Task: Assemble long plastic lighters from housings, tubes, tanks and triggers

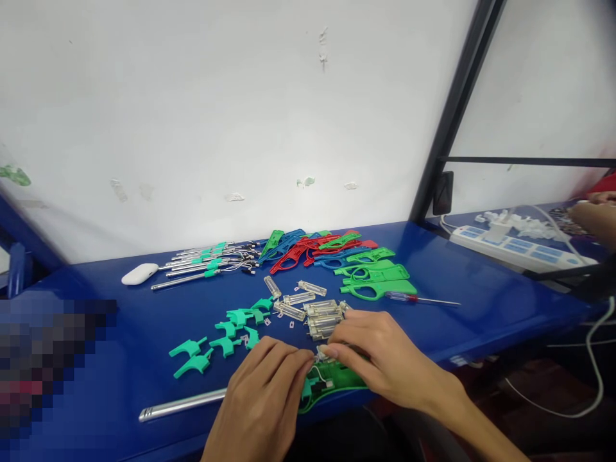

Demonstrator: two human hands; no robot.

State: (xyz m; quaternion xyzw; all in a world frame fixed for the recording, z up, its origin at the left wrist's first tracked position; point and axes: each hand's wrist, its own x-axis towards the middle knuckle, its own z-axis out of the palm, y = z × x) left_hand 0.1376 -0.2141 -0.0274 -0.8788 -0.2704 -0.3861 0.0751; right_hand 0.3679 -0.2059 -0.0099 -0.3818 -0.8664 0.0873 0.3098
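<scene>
A green handle shell (337, 375) of a long-nosed lighter lies at the table's front edge. A silver metal tube (185, 404) runs left from under my left hand (264, 394), whose fingers close over the shell's front end. Beside those fingertips show a teal trigger piece (307, 390) and a thin white wire (317, 373). My right hand (380, 353) rests over the shell's back part. Its thumb and index finger press on a small clear part (321, 351), mostly hidden, at the shell's upper edge. Clear fuel tanks (323, 321) lie just beyond.
Loose teal triggers (231, 327) lie left of the tanks. Further back are silver tubes with wires (192, 264), a white case (139, 274), and red, blue and green handle shells (308, 247). A screwdriver (423, 299) and power strip (520, 250) lie right.
</scene>
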